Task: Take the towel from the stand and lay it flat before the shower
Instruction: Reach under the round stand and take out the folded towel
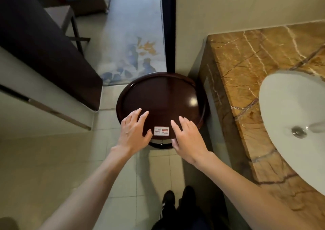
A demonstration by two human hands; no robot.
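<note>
**Towel unseen, stand top bare**

While both hands are held spread and empty over the stand [163, 96], no towel is seen on its top; its place cannot be told. Left hand [134, 130] and right hand [187, 136] flank the WiFi card [161, 131], which could be knocked off between the fingers.

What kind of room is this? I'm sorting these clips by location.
Probably a hotel bathroom: a white basin set in a brown marble counter, a tiled floor, and a WiFi card on the round dark stand, with a carpeted room through the doorway.
</note>
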